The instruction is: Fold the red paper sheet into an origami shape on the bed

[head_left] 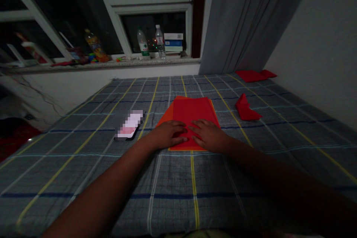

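Note:
A red sheet of paper (pixel 192 109) lies flat on the bed, over orange paper (pixel 166 116) that shows along its left side and at its edges. My left hand (pixel 170 134) rests on the left part of the red sheet, fingers stretched to the right. From the other side, my right hand (pixel 209 135) lies on the sheet with its fingers spread. The fingertips of both hands point toward each other with a small gap between them. Neither hand grips anything. A folded red paper shape (pixel 245 109) stands to the right of the sheets.
A phone (pixel 130 125) with a blurred lit screen lies left of the paper. More red paper (pixel 251 76) sits at the bed's far right. Bottles (pixel 160 42) and stacked boxes (pixel 173 42) stand on the windowsill (pixel 92 65). A checked cloth (pixel 173 186) covers the bed.

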A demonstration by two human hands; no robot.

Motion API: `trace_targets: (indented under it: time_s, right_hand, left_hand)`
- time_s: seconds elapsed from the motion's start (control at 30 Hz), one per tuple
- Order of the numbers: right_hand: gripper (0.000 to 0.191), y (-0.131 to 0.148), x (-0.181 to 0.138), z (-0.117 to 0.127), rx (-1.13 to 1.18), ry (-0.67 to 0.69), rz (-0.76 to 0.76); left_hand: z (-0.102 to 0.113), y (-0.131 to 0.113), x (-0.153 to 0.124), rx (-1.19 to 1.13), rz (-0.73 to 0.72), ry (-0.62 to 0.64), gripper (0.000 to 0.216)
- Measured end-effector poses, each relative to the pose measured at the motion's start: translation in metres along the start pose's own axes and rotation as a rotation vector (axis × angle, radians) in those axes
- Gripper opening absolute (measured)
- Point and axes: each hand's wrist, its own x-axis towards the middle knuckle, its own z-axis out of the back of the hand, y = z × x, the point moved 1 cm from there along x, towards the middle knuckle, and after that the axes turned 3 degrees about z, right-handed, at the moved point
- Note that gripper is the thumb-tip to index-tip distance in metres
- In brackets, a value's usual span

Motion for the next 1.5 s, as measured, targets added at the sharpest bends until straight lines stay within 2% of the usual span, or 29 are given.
trace_targets:
  time_s: [0.13,0.3,0.4,0.53,0.67,0.73,0.93,1.13,1.27,1.37,1.5]
  right_hand:
    - [0.049,0.0,0.0,-0.001,0.018,-0.011,0.0]
    - [0.05,-0.004,-0.003,0.001,0.063,-0.015,0.028]
    - [0.043,-0.016,-0.004,0.007,0.103,0.001,0.059]
    - [0.039,-0.045,-0.005,0.014,0.127,0.037,0.0]
    - [0.036,-0.073,-0.005,0.012,0.121,0.041,-0.065]
    - [0.032,-0.08,-0.006,0.012,0.094,0.004,-0.156]
    - [0.029,-0.079,-0.007,0.02,0.189,-0.057,-0.439]
    - [0.022,-0.079,-0.007,0.026,0.322,-0.106,-0.556]
    - [0.019,-0.077,-0.005,0.024,0.412,-0.16,-0.536]
    - [0.018,-0.07,-0.001,0.019,0.416,-0.144,-0.49]
    - [0.019,-0.06,0.003,0.013,0.34,-0.137,-0.343]
  left_hand:
    - [-0.011,-0.01,0.009,0.06,0.101,-0.107,0.036]
    - [-0.018,-0.012,0.014,0.076,0.127,-0.14,0.027]
    - [-0.019,-0.009,0.015,0.056,0.095,-0.133,0.026]
    - [-0.021,-0.004,0.016,0.008,0.092,-0.11,0.032]
    - [-0.022,-0.002,0.017,0.005,0.083,-0.101,0.033]
    - [-0.021,-0.002,0.017,0.008,0.084,-0.098,0.031]
    - [-0.019,-0.005,0.015,0.008,0.09,-0.126,0.032]
    - [-0.015,-0.007,0.014,0.052,0.056,-0.135,0.033]
    - [-0.014,-0.004,0.013,0.06,0.055,-0.152,0.032]
    - [-0.012,0.0,0.012,0.054,0.073,-0.162,0.031]
    - [-0.011,0.009,0.011,0.027,0.097,-0.168,0.029]
